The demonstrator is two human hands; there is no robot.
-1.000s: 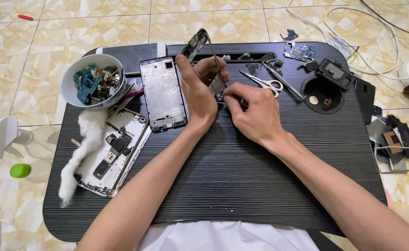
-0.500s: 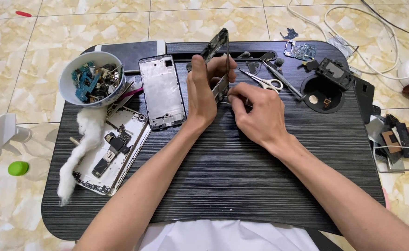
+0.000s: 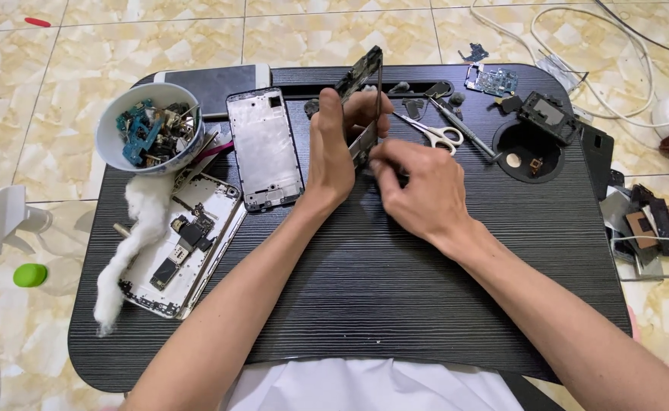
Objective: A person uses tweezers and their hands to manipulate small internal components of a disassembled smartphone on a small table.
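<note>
Gripping a dark phone frame (image 3: pixel 361 72) (upright) — both hands (image 3: pixel 333 148).

Both hands meet mid-table: left hand (image 3: pixel 333 152) upright with fingers clasped, right hand (image 3: pixel 418 190) pinching beside it.

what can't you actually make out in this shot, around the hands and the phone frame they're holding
- Head view: right hand fingertips are curled out of sight, so any tool in them is hidden.
- Lower part of the phone frame sits behind the left hand.
- Parts in the white bowl are too small to identify.
- Items at the right edge beside the black table are cut off.
</note>
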